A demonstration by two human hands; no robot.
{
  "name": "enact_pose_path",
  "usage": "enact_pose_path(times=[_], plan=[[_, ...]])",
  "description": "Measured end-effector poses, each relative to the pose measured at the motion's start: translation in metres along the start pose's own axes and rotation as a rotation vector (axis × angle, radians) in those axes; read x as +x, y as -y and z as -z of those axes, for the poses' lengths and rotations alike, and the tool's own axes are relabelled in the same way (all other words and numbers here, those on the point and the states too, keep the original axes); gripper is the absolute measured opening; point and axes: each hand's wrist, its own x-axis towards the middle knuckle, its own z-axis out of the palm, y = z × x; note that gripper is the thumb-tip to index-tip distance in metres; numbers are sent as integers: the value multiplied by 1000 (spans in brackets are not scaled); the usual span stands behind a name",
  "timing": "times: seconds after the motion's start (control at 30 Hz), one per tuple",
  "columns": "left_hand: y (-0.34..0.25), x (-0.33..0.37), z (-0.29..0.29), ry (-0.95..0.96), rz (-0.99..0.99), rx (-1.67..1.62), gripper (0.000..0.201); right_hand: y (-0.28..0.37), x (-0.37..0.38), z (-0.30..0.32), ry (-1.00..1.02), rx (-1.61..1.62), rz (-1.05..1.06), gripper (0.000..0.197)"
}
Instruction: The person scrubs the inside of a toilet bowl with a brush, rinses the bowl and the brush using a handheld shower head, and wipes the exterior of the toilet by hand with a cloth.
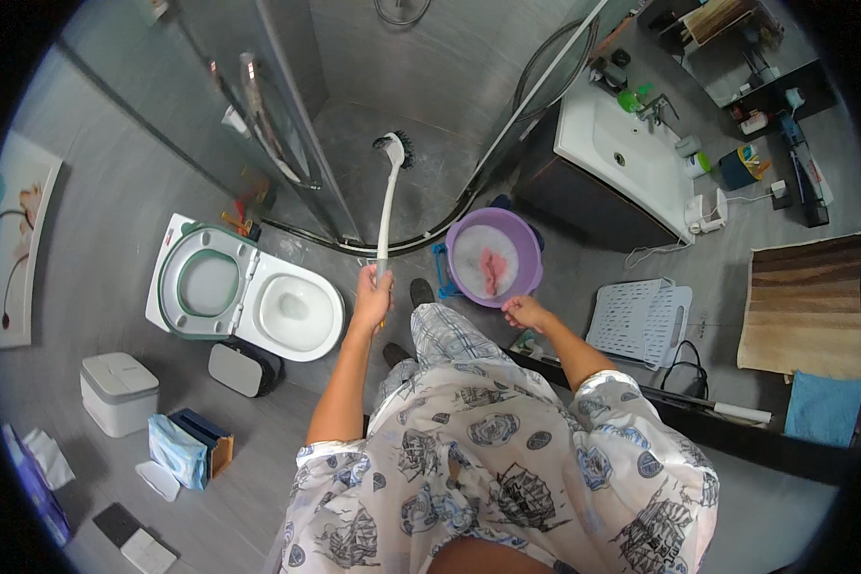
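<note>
"What was set out around the tub [528, 253]?"

"From where I stood, the toilet [331, 318] was left of it, and the low bin [235, 371] farther left and nearer the wearer."

"And the hands?"

"The left hand [373, 295] was left of the tub, with a brush [386, 215] running forward from it over the shower floor [430, 206], beyond the tub. The right hand [524, 313] was just beside the tub's near rim."

"Anything in the tub?"

"A crumpled thing [493, 273]; I couldn't tell what."

"And to its right?"

"The sink [603, 143] beyond, a slotted panel [631, 316] nearer, and a mat [794, 297] farthest right."
</note>
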Motion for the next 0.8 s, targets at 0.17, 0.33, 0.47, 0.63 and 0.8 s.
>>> enact_pose_path(times=[0.17,0.33,0.47,0.63,0.8], plan=[[-36,42,-23,105,180,-152,21,-24,25,22,22,50,-131,18],[-44,84,-29,128,161,-195,21,-21,71,45,83,126,-194,17],[-59,124,-33,83,207,-224,24,5,108,77,244,268,18,19],[-94,180,-37,62,355,-385,30,103,166,100,-24,21,194,18],[-121,217,-41,-2,303,-414,25,251,150,113,-124,35,367,17]])
